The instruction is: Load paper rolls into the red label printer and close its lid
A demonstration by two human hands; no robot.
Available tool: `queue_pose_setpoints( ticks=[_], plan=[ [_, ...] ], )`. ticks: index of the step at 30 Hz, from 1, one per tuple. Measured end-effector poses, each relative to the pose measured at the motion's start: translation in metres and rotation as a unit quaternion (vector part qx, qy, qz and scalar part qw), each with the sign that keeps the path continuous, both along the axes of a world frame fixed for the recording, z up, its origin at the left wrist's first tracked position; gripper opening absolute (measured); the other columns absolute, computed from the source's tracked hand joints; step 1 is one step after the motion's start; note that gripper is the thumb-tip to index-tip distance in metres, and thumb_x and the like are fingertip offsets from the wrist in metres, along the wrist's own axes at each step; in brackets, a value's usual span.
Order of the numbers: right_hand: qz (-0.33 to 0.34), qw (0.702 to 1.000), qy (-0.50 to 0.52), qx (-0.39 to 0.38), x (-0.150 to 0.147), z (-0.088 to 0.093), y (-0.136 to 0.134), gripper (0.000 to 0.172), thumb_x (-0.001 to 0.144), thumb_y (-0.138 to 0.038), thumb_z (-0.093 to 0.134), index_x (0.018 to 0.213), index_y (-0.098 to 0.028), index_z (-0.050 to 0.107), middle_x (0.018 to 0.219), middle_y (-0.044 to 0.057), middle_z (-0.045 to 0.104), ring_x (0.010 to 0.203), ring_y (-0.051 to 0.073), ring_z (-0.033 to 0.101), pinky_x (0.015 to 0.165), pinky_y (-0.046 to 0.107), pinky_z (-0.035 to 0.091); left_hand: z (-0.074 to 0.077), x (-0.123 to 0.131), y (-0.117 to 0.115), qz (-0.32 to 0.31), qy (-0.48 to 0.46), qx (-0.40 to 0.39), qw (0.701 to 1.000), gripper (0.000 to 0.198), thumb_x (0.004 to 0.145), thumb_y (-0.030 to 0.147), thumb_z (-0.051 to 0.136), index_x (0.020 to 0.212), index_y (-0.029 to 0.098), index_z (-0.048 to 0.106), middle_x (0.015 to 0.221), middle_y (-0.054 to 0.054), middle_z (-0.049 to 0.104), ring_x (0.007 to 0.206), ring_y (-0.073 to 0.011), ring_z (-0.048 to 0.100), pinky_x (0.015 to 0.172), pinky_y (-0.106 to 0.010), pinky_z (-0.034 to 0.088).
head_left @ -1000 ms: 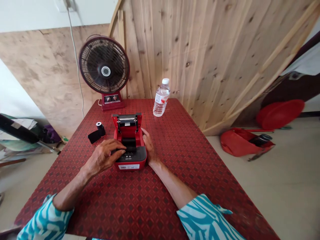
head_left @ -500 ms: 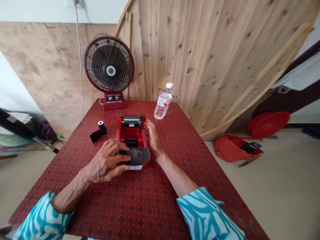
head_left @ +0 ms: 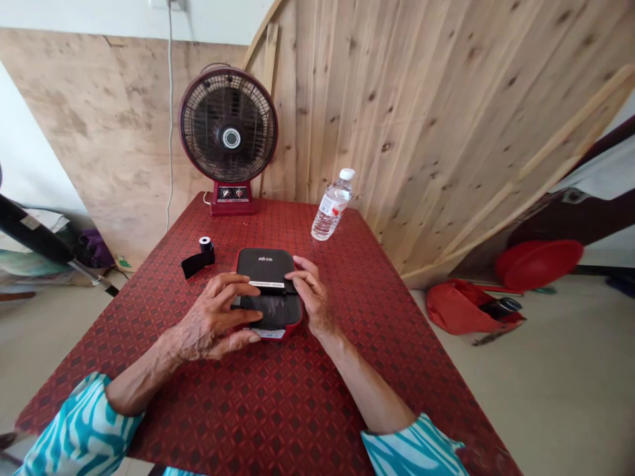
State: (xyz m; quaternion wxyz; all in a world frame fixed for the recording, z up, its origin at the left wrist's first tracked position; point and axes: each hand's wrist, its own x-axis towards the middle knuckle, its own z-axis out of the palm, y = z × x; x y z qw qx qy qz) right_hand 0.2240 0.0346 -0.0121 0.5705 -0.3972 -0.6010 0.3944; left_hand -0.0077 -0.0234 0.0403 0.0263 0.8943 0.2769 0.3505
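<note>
A small red and black label printer (head_left: 272, 317) lies on the table in front of me, its black lid (head_left: 264, 264) down over the rear part. My left hand (head_left: 213, 314) comes from the left with spread fingers lying on the dark front part, its thumb along the front edge. The fingers of my right hand (head_left: 312, 294) curl onto the lid's right edge and touch it. The inside of the printer is hidden beneath the lid. A small roll (head_left: 205, 244) with a black strip (head_left: 197, 264) trailing from it is left of the printer.
A dark red fan (head_left: 228, 135) stands at the table's back left. A clear water bottle (head_left: 331, 208) with a white cap stands at the back right. Behind is a wooden panel wall (head_left: 421, 132). A red bag (head_left: 456, 311) and a red round lid-like object (head_left: 538, 264) are beyond the table's right side.
The printer's lid, upright before, has swung down towards me and covers the inside. My right hand has moved from the printer's right side onto the lid's edge. My left hand stays in place.
</note>
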Motion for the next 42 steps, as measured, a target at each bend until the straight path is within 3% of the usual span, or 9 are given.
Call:
queue_pose_setpoints(
  ticks=[2,4,8,11,14,27,32,37,42],
  plan=[
    [-0.005,1.000,0.013,0.000,-0.002,-0.003,-0.003,0.023,0.085,-0.045,0.058,0.090,-0.028,0.071,0.131,0.002,0.056,0.131,0.024,0.046,0.116,0.044,0.030,-0.003,-0.001,0.001,0.017,-0.042,-0.043,0.998,0.025,0.089,0.037,0.061,0.108,0.026,0.071,0.120,-0.010,0.062,0.121,-0.0291,0.050,0.101,-0.049,0.043],
    [-0.010,1.000,0.029,-0.005,-0.005,-0.004,-0.002,0.023,0.085,-0.043,0.058,0.098,-0.029,0.070,0.131,0.003,0.056,0.130,0.023,0.046,0.115,0.044,0.032,-0.006,-0.001,0.005,0.083,-0.119,-0.108,0.984,0.026,0.093,0.038,0.055,0.108,0.025,0.070,0.117,-0.010,0.062,0.115,-0.0259,0.055,0.100,-0.046,0.045],
    [-0.020,0.998,0.057,-0.029,-0.009,-0.007,-0.001,0.030,0.084,-0.041,0.056,0.110,-0.029,0.066,0.134,0.003,0.056,0.131,0.022,0.046,0.116,0.045,0.032,-0.015,0.000,0.017,0.215,-0.301,-0.272,0.889,0.036,0.085,0.050,0.060,0.106,0.021,0.066,0.106,-0.008,0.067,0.102,-0.0237,0.062,0.092,-0.041,0.049],
    [-0.020,0.996,0.072,-0.039,-0.010,-0.011,-0.002,0.033,0.086,-0.039,0.055,0.116,-0.029,0.064,0.135,0.002,0.055,0.133,0.022,0.045,0.118,0.044,0.029,-0.021,0.003,0.024,0.212,-0.382,-0.385,0.813,0.052,0.072,0.053,0.071,0.109,0.017,0.062,0.104,-0.009,0.068,0.099,-0.0252,0.064,0.088,-0.040,0.051],
    [-0.017,0.996,0.080,-0.043,-0.011,-0.015,-0.003,0.034,0.088,-0.038,0.053,0.119,-0.030,0.062,0.137,0.001,0.055,0.133,0.022,0.045,0.119,0.045,0.027,-0.022,0.008,0.026,0.204,-0.410,-0.430,0.778,0.057,0.067,0.049,0.075,0.110,0.016,0.060,0.104,-0.009,0.068,0.099,-0.0250,0.064,0.087,-0.039,0.051],
    [0.011,0.990,0.124,-0.070,-0.017,-0.009,-0.010,0.044,0.087,-0.042,0.053,0.129,-0.030,0.052,0.136,0.003,0.058,0.127,0.023,0.053,0.110,0.044,0.042,-0.020,0.014,0.026,0.205,-0.406,-0.453,0.767,0.050,0.067,0.039,0.071,0.110,0.017,0.059,0.101,-0.007,0.065,0.094,-0.0224,0.063,0.077,-0.033,0.050],
    [-0.014,0.992,0.106,-0.068,-0.018,-0.029,-0.005,0.047,0.089,-0.050,0.050,0.131,-0.029,0.052,0.143,0.003,0.053,0.135,0.024,0.045,0.115,0.046,0.034,-0.018,0.009,0.025,0.199,-0.411,-0.436,0.775,0.056,0.069,0.046,0.072,0.114,0.016,0.058,0.105,-0.009,0.066,0.096,-0.0228,0.064,0.082,-0.035,0.051],
    [-0.033,0.990,0.095,-0.100,-0.019,-0.046,0.002,0.052,0.091,-0.058,0.042,0.131,-0.027,0.052,0.138,0.005,0.056,0.132,0.026,0.047,0.115,0.051,0.033,-0.016,0.006,0.027,0.193,-0.425,-0.427,0.774,0.056,0.071,0.053,0.073,0.111,0.015,0.061,0.109,-0.011,0.069,0.101,-0.0253,0.065,0.089,-0.038,0.049],
    [-0.022,0.991,0.075,-0.104,-0.017,-0.040,0.000,0.051,0.091,-0.058,0.043,0.130,-0.027,0.054,0.137,0.004,0.057,0.131,0.026,0.048,0.115,0.049,0.033,-0.025,0.006,0.026,0.167,-0.459,-0.478,0.730,0.051,0.071,0.045,0.073,0.112,0.016,0.062,0.111,-0.009,0.070,0.099,-0.0248,0.066,0.089,-0.037,0.049]
  ],
)
